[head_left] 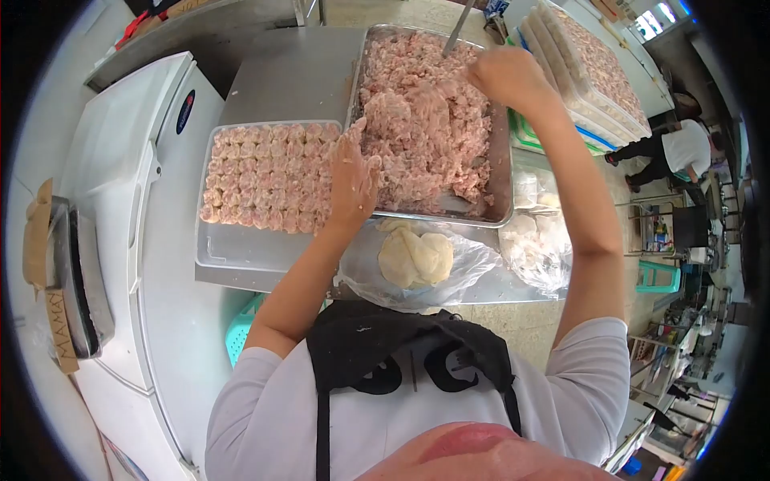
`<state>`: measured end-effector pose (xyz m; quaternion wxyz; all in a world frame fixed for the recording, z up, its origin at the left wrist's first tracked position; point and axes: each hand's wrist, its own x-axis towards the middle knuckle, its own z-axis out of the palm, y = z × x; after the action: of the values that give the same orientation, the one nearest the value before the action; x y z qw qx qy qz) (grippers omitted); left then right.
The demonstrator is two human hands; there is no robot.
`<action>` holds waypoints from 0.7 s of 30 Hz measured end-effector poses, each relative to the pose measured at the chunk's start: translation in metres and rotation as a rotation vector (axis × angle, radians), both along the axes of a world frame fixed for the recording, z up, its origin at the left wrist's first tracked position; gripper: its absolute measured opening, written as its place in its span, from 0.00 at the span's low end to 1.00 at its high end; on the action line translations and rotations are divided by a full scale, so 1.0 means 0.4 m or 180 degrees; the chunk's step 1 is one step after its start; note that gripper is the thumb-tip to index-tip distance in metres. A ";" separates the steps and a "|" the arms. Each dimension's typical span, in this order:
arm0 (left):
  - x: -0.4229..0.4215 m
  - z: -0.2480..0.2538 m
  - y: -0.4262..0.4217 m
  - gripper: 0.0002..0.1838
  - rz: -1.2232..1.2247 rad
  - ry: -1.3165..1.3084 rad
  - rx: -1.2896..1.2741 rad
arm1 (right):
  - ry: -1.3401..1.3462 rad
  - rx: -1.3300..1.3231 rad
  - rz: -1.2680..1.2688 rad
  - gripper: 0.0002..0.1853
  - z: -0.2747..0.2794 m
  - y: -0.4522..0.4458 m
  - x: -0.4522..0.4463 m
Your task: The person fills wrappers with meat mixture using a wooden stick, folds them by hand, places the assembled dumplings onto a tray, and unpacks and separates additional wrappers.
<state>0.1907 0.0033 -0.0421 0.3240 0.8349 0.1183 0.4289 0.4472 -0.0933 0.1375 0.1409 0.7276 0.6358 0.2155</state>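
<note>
My left hand is upright where the dumpling tray meets the meat tray. Its fingers are stretched up, the thumb is apart, and bits of meat stick to them. My right hand is curled over the meat tray's right edge, blurred by motion; what its fingers hold is hidden. Pink minced meat fills the deep metal tray. A metal tool's handle sticks up from the meat's far side. Tight rows of meat-filled dumplings sit on the translucent plastic tray. Round dough wrappers lie nearest me.
Plastic bags lie right of the wrappers. Stacked containers of meat stand at the far right. A white freezer borders the left. Another person bends over at the far right, near a green stool.
</note>
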 end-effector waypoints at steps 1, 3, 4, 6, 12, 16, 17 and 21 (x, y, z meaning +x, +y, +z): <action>-0.001 0.003 -0.002 0.34 0.0038 0.0011 -0.0030 | -0.0029 0.0092 0.0205 0.11 -0.030 0.048 0.012; 0.000 0.009 -0.007 0.34 0.0096 0.0025 -0.0076 | 0.0303 -0.0091 -0.0244 0.10 -0.078 0.141 -0.021; 0.002 0.006 -0.006 0.33 0.0107 0.0016 -0.0097 | 0.0467 -0.0357 -0.0250 0.10 -0.102 0.172 -0.049; 0.005 0.001 -0.003 0.33 0.0119 -0.0004 -0.0144 | 0.0585 -0.0745 -0.0128 0.13 -0.141 0.208 -0.096; -0.007 0.013 -0.012 0.31 -0.0083 0.0199 -0.0503 | 0.0522 -0.1155 0.0367 0.19 -0.124 0.106 -0.200; -0.005 -0.029 -0.005 0.29 0.0024 0.0302 0.0004 | 0.0567 -0.1015 0.0316 0.20 -0.105 -0.039 -0.152; -0.006 -0.032 -0.005 0.29 0.0039 0.0355 -0.0011 | 0.0597 -0.0987 0.0253 0.20 -0.114 -0.080 -0.139; -0.001 -0.001 -0.006 0.28 0.0137 0.0348 0.0092 | 0.1194 -0.0584 -0.0484 0.20 -0.221 -0.239 -0.119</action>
<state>0.1904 0.0010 -0.0424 0.2956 0.8590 0.1476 0.3911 0.3997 -0.1887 0.0492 0.1016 0.7849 0.6112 0.0065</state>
